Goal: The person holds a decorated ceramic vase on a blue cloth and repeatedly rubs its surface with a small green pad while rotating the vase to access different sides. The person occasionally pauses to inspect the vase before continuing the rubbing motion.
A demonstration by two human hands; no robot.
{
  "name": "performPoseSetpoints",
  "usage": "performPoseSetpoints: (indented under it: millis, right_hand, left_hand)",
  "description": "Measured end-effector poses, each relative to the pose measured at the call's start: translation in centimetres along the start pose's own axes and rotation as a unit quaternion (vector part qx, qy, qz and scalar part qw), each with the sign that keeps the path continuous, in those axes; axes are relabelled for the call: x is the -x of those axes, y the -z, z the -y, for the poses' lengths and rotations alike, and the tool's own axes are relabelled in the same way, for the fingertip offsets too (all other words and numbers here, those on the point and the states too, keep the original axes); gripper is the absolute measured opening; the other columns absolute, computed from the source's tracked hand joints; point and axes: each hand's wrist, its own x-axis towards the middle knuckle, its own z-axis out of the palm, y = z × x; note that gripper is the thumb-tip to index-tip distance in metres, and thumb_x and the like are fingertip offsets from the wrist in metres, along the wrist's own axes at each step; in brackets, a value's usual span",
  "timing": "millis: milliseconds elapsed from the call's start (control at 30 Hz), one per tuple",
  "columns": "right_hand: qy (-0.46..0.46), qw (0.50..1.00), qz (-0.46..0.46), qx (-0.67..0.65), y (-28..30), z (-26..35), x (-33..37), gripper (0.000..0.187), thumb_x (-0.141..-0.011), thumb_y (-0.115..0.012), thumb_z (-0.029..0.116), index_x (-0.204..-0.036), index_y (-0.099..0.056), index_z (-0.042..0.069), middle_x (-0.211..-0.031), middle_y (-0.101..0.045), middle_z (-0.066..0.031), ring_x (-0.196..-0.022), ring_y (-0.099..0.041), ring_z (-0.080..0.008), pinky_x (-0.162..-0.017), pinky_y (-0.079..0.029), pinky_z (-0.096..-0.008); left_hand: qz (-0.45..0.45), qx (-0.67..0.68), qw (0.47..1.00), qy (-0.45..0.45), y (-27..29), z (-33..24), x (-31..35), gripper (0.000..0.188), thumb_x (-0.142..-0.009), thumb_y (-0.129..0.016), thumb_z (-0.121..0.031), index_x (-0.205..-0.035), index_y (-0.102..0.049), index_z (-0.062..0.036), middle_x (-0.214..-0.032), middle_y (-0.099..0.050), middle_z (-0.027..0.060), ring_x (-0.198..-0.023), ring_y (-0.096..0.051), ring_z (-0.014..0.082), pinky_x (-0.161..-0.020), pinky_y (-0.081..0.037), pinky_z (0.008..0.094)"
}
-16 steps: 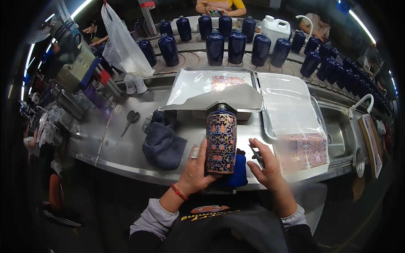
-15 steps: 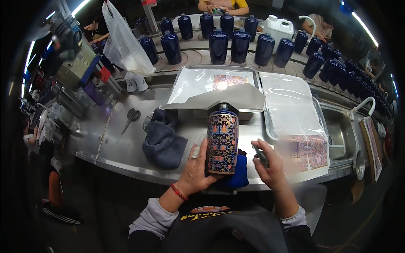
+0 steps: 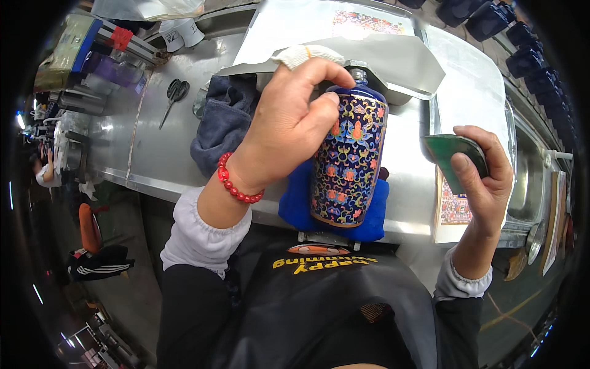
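A dark blue bottle (image 3: 349, 160) covered in a colourful floral pattern rests tilted on a blue cloth (image 3: 298, 206), its neck toward the far side. My left hand (image 3: 289, 117) hovers at its shoulder. The index finger arches toward the neck and the thumb tip is close to the shoulder, with a gap between them. A white finger cover (image 3: 309, 56) with an orange stripe wraps another finger. Off to the right, my right hand (image 3: 491, 172) grips a flat green scraper (image 3: 453, 157) between thumb and fingers, apart from the bottle.
Left of the bottle lie a grey-blue cloth (image 3: 224, 117) and black scissors (image 3: 175, 98). Behind it stands a tray with a grey sheet (image 3: 399, 61) over its front. Patterned sheets (image 3: 453, 206) lie at the right, beside a sink (image 3: 528, 178). More blue bottles (image 3: 491, 21) stand at far right.
My left hand has gone from the bottle's lower side up to its shoulder. My right hand still holds the scraper, now turned flat-side into view. The head view has tilted down and closer.
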Motion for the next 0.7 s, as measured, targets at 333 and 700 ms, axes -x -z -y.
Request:
performPoseSetpoints:
  millis: [333, 700]
  right_hand:
    - [-0.043, 0.998, 0.047, -0.009, -1.0, -0.7, -4.6, 0.026, -0.091, -0.075, 0.005, -0.114, -0.065, -0.002, -0.098, -0.068, -0.0056, -0.087, -0.066, -0.0107, -0.077, -0.051, -0.0230]
    - [-0.112, 0.991, 0.011, -0.068, -2.5, -0.6, -4.5, 0.027, -0.093, -0.076, 0.008, -0.116, -0.066, -0.001, -0.102, -0.070, -0.0049, -0.092, -0.065, -0.0102, -0.080, -0.052, -0.0235]
  left_hand:
    - [-0.011, -0.047, 0.999, -0.014, -0.6, 0.4, -0.6, 0.023, -0.092, -0.054, -0.006, -0.110, -0.067, 0.0005, -0.110, -0.066, 0.0111, -0.105, -0.061, 0.0224, -0.096, -0.046, 0.0333]
    - [0.013, 0.149, 0.987, 0.054, -1.1, 3.0, -1.3, 0.018, -0.097, -0.060, -0.011, -0.111, -0.063, 0.0001, -0.111, -0.062, 0.0046, -0.106, -0.056, 0.0131, -0.096, -0.045, 0.0284]
